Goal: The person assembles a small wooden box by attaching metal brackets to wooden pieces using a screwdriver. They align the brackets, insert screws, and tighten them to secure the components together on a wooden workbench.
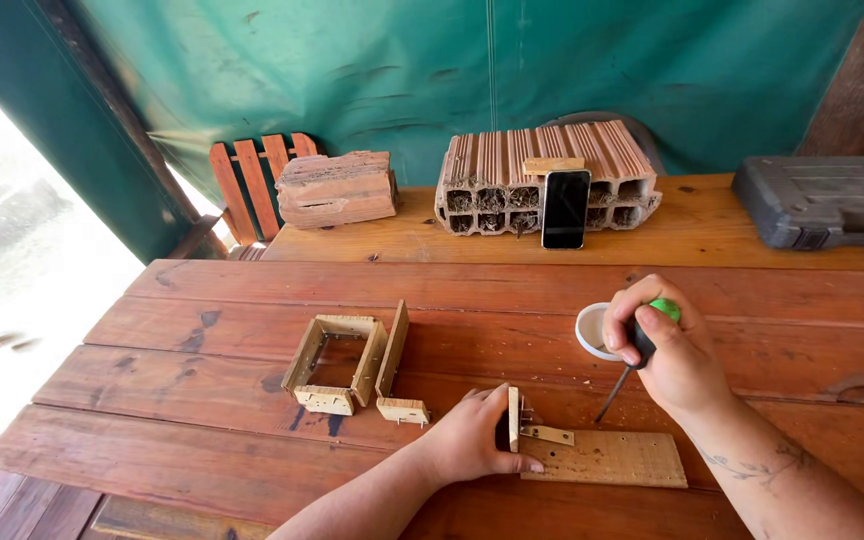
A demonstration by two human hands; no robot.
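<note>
Your left hand (pixel 472 438) pinches a thin wooden strip (pixel 514 419), holding it upright on edge at the left end of a flat board (pixel 617 458) lying near the table's (pixel 202 440) front edge. A small metal bracket (pixel 549 434) lies across the board's left corner, touching the strip's base. Your right hand (pixel 667 350) is closed around a screwdriver (pixel 632 368) with a green-capped handle; its shaft slants down and left, the tip just above the board's upper edge, close to the bracket but apart from it. Just behind that hand sits a small white cup (pixel 588 330), partly hidden by your fingers.

To the left, well apart from the board, lie a small open wooden frame (pixel 336 362) and a loose slat (pixel 393 352) leaning beside it. At the table's far side stand a hollow clay brick (pixel 552 165) with a dark phone (pixel 565 208) propped against it, a rough block (pixel 337 188), and a grey tool case (pixel 822 200) at the right.
</note>
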